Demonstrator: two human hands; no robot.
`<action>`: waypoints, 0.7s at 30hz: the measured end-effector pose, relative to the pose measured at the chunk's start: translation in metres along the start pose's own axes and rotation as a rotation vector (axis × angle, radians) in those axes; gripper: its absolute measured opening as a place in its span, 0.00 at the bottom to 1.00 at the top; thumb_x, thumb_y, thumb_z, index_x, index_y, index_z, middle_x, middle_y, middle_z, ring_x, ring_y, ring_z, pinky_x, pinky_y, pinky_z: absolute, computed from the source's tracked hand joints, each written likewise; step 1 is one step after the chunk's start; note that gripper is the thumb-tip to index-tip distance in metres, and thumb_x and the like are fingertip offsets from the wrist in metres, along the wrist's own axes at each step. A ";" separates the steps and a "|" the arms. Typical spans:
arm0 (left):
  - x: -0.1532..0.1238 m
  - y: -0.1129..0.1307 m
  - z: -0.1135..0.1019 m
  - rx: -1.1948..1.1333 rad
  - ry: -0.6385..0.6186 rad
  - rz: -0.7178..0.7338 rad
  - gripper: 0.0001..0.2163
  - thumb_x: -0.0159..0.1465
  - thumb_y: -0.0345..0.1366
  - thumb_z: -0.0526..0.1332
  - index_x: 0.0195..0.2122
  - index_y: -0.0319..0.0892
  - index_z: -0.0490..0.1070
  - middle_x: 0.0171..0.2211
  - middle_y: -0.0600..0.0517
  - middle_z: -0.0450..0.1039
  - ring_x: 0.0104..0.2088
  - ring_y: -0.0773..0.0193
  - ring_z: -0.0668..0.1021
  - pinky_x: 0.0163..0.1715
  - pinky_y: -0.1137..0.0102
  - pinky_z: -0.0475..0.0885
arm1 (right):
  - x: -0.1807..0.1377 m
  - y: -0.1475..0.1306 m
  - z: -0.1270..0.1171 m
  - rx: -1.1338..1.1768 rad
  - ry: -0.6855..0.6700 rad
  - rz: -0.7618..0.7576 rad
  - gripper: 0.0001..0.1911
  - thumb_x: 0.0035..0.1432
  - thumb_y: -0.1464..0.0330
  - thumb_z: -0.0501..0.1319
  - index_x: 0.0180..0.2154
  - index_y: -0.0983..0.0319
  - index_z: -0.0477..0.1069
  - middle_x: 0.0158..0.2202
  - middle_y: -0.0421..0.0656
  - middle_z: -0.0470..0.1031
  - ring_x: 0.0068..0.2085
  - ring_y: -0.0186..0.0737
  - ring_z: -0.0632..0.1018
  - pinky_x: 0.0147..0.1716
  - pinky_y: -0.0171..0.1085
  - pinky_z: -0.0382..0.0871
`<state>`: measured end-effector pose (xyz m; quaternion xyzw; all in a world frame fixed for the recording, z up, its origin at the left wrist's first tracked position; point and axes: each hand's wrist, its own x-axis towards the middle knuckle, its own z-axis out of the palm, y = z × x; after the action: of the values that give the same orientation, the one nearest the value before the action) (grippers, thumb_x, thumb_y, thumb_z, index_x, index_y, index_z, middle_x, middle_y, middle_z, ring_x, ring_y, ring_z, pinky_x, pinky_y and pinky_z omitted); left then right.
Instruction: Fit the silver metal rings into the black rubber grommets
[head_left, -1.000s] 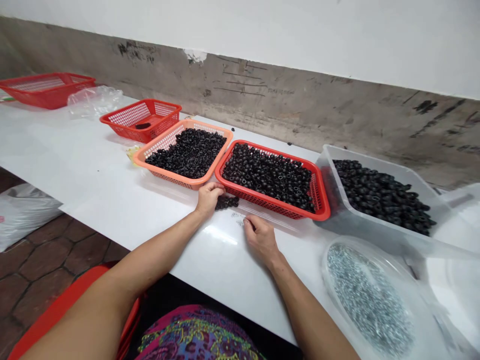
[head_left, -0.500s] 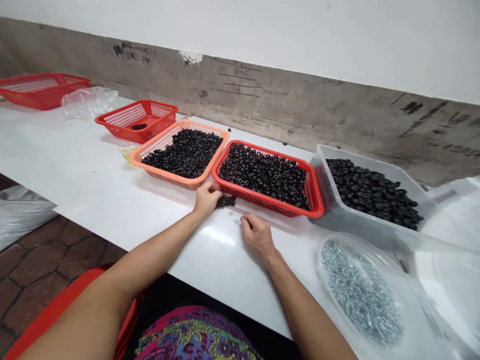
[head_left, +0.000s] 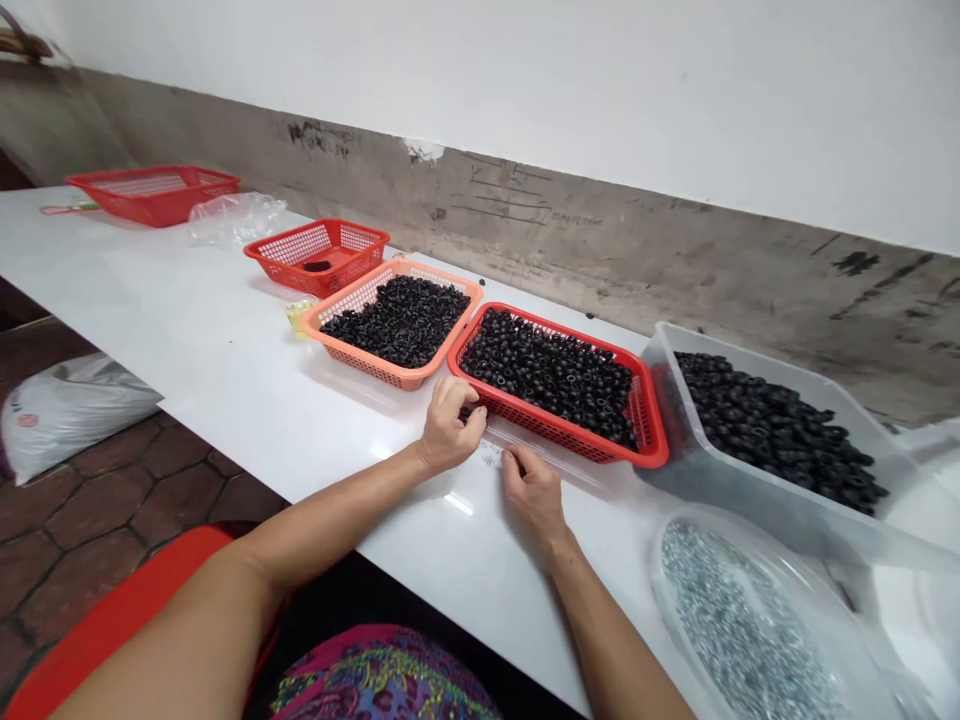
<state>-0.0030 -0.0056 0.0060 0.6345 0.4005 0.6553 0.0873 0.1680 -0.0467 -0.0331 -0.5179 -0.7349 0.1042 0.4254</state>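
Note:
My left hand (head_left: 452,427) is curled over a small heap of black rings (head_left: 470,412) on the white table top (head_left: 225,330), and it hides most of them. That heap lies against the front of a red plastic basket (head_left: 556,423) full of matching black rings. My right hand (head_left: 531,490) rests to the right, its fingertips together on the table, next to small printed marks (head_left: 490,455). An orange basket (head_left: 394,325) of black rings stands left of the red one.
A clear plastic tub (head_left: 772,430) of black rings stands at right, with a round clear tub (head_left: 742,620) of small silver parts nearer me. Farther left are a small red basket (head_left: 315,255), a plastic bag (head_left: 236,218) and another red basket (head_left: 154,195).
My left hand has moved right and now covers the small heap of black rings. My right hand has barely moved. The whole view has shifted slightly with my head.

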 end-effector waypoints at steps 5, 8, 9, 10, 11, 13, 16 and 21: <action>0.049 0.008 -0.021 0.052 0.108 0.079 0.05 0.57 0.31 0.61 0.35 0.43 0.68 0.37 0.47 0.70 0.41 0.58 0.74 0.42 0.64 0.71 | 0.000 0.002 0.001 -0.002 0.032 -0.009 0.11 0.63 0.67 0.54 0.31 0.61 0.73 0.27 0.43 0.78 0.28 0.40 0.76 0.31 0.36 0.69; 0.106 -0.018 -0.039 0.220 -0.041 -0.075 0.04 0.58 0.35 0.59 0.33 0.41 0.70 0.35 0.48 0.72 0.37 0.59 0.75 0.39 0.67 0.71 | 0.000 0.002 0.003 -0.002 0.031 -0.012 0.12 0.63 0.67 0.54 0.30 0.60 0.73 0.27 0.43 0.77 0.28 0.40 0.76 0.32 0.36 0.68; 0.124 -0.031 -0.044 0.326 -0.161 -0.133 0.06 0.59 0.35 0.58 0.34 0.40 0.71 0.35 0.47 0.73 0.38 0.58 0.76 0.41 0.66 0.71 | 0.000 0.002 0.004 -0.002 0.027 -0.011 0.12 0.63 0.67 0.54 0.30 0.60 0.73 0.27 0.43 0.77 0.28 0.40 0.76 0.32 0.37 0.68; 0.141 -0.045 -0.050 0.466 -0.299 -0.205 0.09 0.60 0.36 0.57 0.37 0.38 0.73 0.37 0.46 0.75 0.40 0.57 0.76 0.44 0.66 0.71 | 0.000 0.002 0.004 -0.003 0.021 -0.010 0.12 0.63 0.67 0.54 0.30 0.60 0.73 0.27 0.43 0.77 0.29 0.40 0.76 0.32 0.37 0.68; 0.155 -0.058 -0.056 0.625 -0.465 -0.285 0.13 0.61 0.37 0.56 0.43 0.37 0.74 0.42 0.44 0.76 0.44 0.55 0.77 0.47 0.65 0.70 | -0.001 0.002 0.004 -0.003 0.014 -0.011 0.12 0.62 0.67 0.54 0.30 0.60 0.73 0.26 0.43 0.77 0.29 0.40 0.76 0.32 0.37 0.68; 0.172 -0.085 -0.068 0.827 -0.741 -0.423 0.22 0.61 0.43 0.58 0.53 0.37 0.71 0.52 0.40 0.74 0.53 0.49 0.75 0.53 0.62 0.67 | -0.001 0.002 0.004 -0.004 0.000 -0.015 0.12 0.62 0.67 0.54 0.29 0.60 0.72 0.26 0.43 0.77 0.29 0.41 0.76 0.32 0.37 0.68; 0.175 -0.115 -0.082 0.908 -0.896 -0.506 0.31 0.56 0.50 0.65 0.58 0.37 0.70 0.58 0.34 0.70 0.59 0.39 0.70 0.57 0.55 0.65 | -0.001 0.002 0.003 -0.013 -0.020 -0.018 0.12 0.63 0.68 0.54 0.29 0.60 0.72 0.26 0.43 0.77 0.29 0.41 0.76 0.32 0.37 0.67; 0.164 -0.143 -0.084 0.983 -1.081 -0.541 0.37 0.52 0.60 0.66 0.60 0.46 0.70 0.65 0.35 0.62 0.66 0.30 0.60 0.63 0.43 0.54 | -0.002 0.003 0.003 -0.026 -0.048 -0.026 0.12 0.62 0.69 0.54 0.28 0.60 0.71 0.26 0.42 0.76 0.29 0.40 0.76 0.31 0.36 0.67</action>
<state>-0.1646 0.1568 0.0510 0.7118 0.6879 -0.0420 0.1360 0.1679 -0.0457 -0.0378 -0.5110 -0.7528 0.1017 0.4022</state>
